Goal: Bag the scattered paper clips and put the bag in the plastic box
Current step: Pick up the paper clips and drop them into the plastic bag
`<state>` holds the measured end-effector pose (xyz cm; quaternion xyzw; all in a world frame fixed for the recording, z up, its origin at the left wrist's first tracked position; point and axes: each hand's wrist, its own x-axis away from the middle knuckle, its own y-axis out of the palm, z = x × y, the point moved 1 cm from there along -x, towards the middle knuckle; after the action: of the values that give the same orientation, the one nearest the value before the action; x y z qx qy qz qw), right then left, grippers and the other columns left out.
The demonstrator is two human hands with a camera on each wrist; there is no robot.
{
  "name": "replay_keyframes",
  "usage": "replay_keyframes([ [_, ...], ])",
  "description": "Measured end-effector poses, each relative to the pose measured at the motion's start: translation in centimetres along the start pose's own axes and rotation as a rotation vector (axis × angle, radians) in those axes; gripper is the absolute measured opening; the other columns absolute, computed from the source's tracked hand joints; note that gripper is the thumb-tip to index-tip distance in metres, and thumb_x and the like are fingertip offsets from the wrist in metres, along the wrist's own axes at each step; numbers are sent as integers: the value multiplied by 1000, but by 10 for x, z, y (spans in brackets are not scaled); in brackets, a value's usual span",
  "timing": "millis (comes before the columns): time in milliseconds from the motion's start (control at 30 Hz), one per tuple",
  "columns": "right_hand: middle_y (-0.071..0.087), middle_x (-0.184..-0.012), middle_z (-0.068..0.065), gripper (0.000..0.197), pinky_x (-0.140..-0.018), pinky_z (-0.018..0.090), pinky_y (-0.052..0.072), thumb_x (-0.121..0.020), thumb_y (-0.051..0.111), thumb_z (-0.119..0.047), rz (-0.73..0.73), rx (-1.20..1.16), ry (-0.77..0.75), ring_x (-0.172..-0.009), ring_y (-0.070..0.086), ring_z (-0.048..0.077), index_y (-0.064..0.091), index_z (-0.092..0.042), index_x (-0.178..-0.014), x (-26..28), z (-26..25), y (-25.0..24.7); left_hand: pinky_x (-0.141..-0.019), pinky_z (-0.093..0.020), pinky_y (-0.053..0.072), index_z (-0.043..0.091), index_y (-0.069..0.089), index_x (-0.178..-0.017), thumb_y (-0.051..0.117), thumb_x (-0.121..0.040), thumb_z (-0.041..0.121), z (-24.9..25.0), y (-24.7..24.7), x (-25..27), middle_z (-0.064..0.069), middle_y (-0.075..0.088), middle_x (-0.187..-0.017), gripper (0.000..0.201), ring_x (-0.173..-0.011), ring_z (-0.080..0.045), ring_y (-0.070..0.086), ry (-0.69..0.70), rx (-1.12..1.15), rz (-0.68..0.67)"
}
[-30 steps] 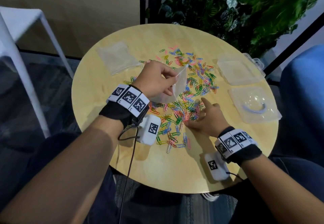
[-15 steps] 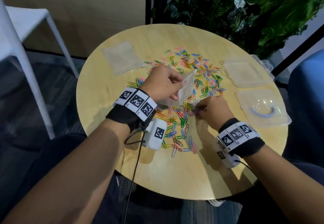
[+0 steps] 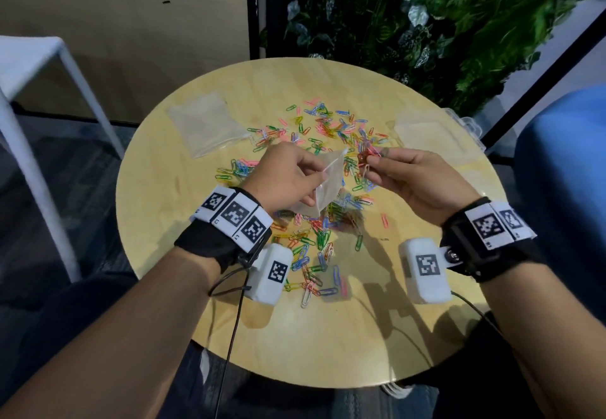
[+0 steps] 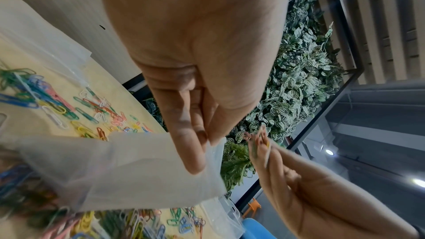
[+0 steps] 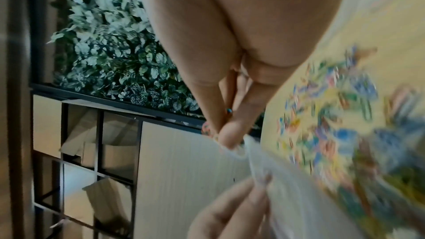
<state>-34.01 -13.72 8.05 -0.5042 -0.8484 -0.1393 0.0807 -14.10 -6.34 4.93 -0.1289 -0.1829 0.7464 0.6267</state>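
The left hand (image 3: 288,177) pinches the rim of a clear bag (image 3: 323,189) above the table (image 3: 183,195), thumb and fingers pressed together on it; I cannot tell whether it holds anything; the right hand (image 3: 416,182) pinches a few clips (image 3: 369,157) just right of the bag; many clips (image 3: 314,241) lie on the table under the bag; the box (image 3: 423,134) lies far right of the bag, contents not clear; no readable writing.
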Motion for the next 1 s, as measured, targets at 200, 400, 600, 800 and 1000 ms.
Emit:
replay_keyframes([
  [200, 69, -85, 13, 5, -75, 23, 59, -83, 65, 6, 18, -46, -64, -72, 68, 16, 69, 5, -86, -9, 20, 30, -62, -31, 63, 10, 76, -100, 68, -95, 16, 1, 8, 0, 1, 74, -77, 11, -56, -17, 74, -2, -6, 91],
  [400, 68, -91, 18, 26, -75, 24, 60, -84, 61, 12, 20, 91, 42, -70, 67, 18, 63, 13, -110, -18, 35, 39, -60, -27, 63, 7, 75, -104, 65, -95, 10, -1, 11, 4, -4, 73, -75, 13, -58, -18, 74, -4, -19, 149],
  [600, 72, -89, 17, 22, -82, 43, 58, -79, 69, 5, 36, 509, -12, -78, 68, 28, 74, -4, -98, -16, 40, 35, -67, -40, 65, 7, 75, -107, 67, -95, 10, 2, 16, 5, -7, 74, -67, 16, -61, -23, 75, 15, 5, 62],
  [800, 73, -66, 2, 11, -57, 15, 49, -81, 69, -13, 98, 1067, -314, -58, 68, 13, 79, -13, -81, -15, 36, 33, -69, -36, 64, 6, 75, -109, 67, -94, 8, 6, 18, 9, -10, 74, -71, 17, -65, -25, 75, 22, 34, 24],
  [1000, 75, -77, 1, 19, -61, 12, 53, -78, 69, -7, 47, 991, -312, -63, 68, 8, 77, -13, -94, -16, 36, 36, -70, -40, 65, 4, 74, -111, 67, -94, 9, 0, 13, 4, -14, 75, -71, 19, -65, -28, 75, 10, 51, 57],
])
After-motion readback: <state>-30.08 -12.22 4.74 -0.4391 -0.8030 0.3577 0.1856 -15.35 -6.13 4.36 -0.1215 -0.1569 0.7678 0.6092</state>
